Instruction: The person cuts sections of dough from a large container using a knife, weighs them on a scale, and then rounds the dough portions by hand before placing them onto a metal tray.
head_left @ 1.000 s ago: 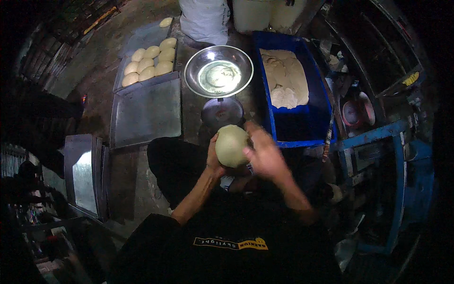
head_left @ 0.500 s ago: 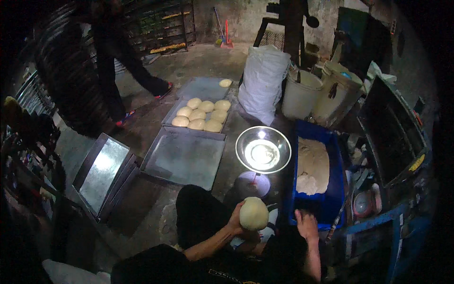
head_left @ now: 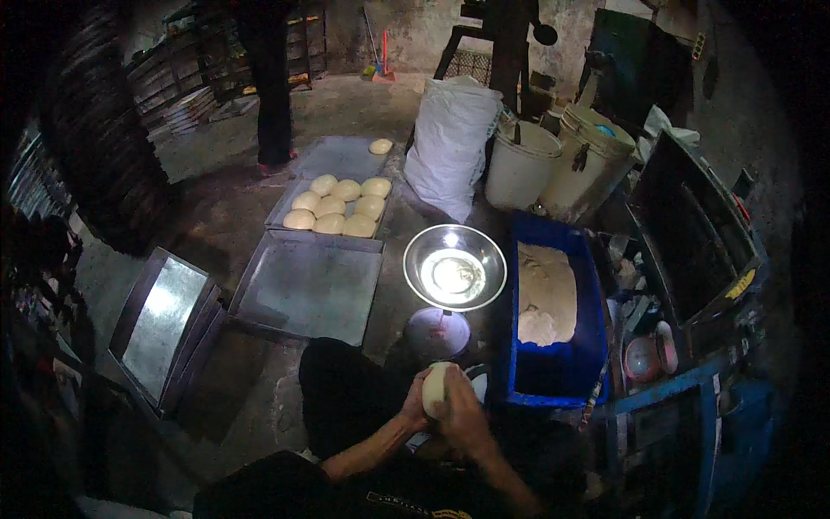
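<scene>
Since the frame 0.5 s ago, the right hand [head_left: 464, 417] has been brought from the near edge of the blue tub [head_left: 558, 374] to the dough ball [head_left: 437, 389]; the whole view has been shifted, and the legs of a co-worker [head_left: 266, 91] are now seen closer together.

The dough ball is held above the person's lap, on the near side of the round pale dial [head_left: 438, 334] below the metal bowl [head_left: 418, 259]. It is clasped between 2 hands: its left side is cupped by the left hand [head_left: 415, 403], and its right side is covered by the curved fingers of the right. How hard it is pressed cannot be told.

By its look, it would be judged soft, smooth and fairly weighty for its size, easily dented and perhaps slightly slick. It is best supported with a broad palm underneath, and pinching with fingertips is best avoided. Similar handling would be expected of the 9 dough balls [head_left: 329, 206] on the metal tray [head_left: 282, 208].

Pale and yellow lettering [head_left: 398, 501] is carried on the dark shirt, cut off at the lower edge; on the white sack [head_left: 451, 147], no writing can be made out.
</scene>
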`<state>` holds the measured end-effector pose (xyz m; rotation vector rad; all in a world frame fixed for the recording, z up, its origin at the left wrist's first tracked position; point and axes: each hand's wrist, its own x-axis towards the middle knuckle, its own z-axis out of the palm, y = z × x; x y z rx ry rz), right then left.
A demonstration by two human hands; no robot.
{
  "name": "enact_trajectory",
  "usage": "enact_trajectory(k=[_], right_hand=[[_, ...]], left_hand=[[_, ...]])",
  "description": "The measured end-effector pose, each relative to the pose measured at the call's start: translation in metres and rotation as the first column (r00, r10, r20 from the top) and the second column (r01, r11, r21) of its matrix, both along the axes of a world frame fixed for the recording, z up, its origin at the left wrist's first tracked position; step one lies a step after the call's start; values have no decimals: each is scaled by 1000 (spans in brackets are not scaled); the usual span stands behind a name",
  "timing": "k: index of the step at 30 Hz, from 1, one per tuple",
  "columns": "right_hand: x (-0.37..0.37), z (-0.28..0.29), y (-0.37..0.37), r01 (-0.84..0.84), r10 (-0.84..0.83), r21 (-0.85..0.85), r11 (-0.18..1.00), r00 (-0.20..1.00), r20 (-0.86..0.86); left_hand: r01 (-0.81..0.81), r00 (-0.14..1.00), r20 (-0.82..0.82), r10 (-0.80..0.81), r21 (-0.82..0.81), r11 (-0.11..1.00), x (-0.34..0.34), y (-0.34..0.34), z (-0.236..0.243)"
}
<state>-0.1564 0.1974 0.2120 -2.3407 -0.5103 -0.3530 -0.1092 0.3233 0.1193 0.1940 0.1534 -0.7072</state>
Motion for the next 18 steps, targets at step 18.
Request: enact_trajectory(k=[18], right_hand=[[-22,14,32,-37,56,-120,992,986,157]], left_hand=[[-58,996,-66,67,131,990,2,21,25]])
